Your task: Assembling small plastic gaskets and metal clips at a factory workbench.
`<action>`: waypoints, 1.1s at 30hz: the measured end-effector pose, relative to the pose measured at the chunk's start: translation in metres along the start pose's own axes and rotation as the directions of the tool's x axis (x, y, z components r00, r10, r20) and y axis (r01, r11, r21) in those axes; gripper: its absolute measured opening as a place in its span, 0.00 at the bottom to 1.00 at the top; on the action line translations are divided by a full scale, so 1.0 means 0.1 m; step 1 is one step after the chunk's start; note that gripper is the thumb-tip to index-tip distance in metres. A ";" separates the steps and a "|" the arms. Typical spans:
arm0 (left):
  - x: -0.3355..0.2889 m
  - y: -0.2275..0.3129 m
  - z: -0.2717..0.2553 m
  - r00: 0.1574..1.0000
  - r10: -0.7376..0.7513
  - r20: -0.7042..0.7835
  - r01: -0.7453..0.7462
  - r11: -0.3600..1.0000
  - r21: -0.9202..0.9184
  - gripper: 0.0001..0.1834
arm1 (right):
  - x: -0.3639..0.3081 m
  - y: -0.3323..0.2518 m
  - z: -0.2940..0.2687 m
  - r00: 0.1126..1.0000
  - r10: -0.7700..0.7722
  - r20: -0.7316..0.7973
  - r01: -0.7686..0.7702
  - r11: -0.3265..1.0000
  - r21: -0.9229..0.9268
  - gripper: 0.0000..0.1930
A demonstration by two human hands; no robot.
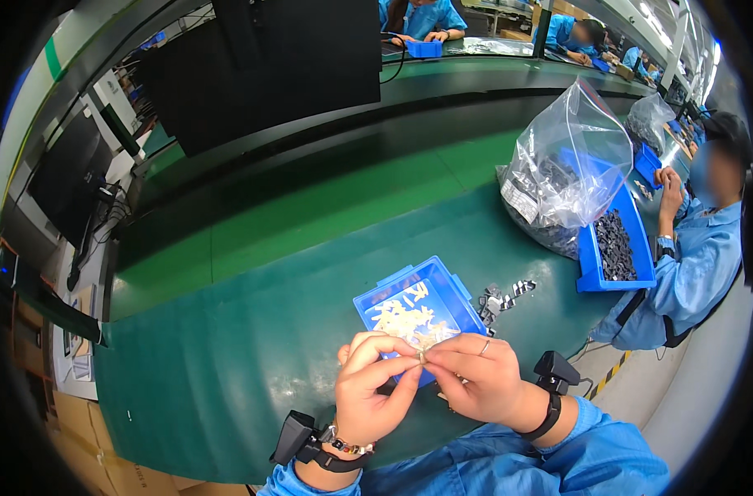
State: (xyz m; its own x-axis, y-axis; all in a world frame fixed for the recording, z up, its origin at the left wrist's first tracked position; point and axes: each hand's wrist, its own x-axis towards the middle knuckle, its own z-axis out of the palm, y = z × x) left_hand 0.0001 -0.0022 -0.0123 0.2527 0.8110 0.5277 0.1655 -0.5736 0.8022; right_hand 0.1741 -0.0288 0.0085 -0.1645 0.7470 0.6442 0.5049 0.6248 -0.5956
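My left hand (pixel 372 387) and my right hand (pixel 485 379) meet fingertip to fingertip over the near edge of a blue plastic bin (pixel 451 289). Thumbs and forefingers of both are closed in a pinch around a small pale piece (pixel 422 357), mostly hidden by the fingers. Inside the bin lies a loose heap of small cream-coloured pieces (pixel 399 321). Just right of the bin, several small grey and black parts (pixel 495 302) are scattered on the green table mat (pixel 285 306).
A large clear bag of dark parts (pixel 550 186) stands at the right. Beside it is a blue bin (pixel 589 269) of black pieces (pixel 614 248). A co-worker in blue (pixel 699 256) sits at the right. A dark panel (pixel 260 74) hangs across the far side.
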 end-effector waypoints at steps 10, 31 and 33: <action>0.04 0.02 0.01 0.997 0.060 0.052 -0.069 0.975 0.210 0.05 | -0.02 0.01 0.01 0.995 -0.031 0.094 0.051 0.973 -0.224 0.12; 0.01 -0.02 0.02 0.998 -0.059 0.004 0.056 0.962 0.267 0.02 | 0.06 0.10 -0.02 0.991 0.115 0.073 -0.087 0.946 -0.313 0.09; 0.02 -0.02 0.02 0.998 -0.061 0.012 0.056 0.962 0.268 0.02 | 0.07 0.13 -0.01 0.996 0.079 0.042 -0.069 0.978 -0.195 0.10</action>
State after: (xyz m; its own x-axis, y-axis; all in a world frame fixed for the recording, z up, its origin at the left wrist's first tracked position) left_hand 0.0022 -0.0002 -0.0133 0.2531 0.8430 0.4747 0.4283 -0.5376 0.7263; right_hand 0.1801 -0.0163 0.0057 -0.1600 0.8028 0.5744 0.6709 0.5153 -0.5333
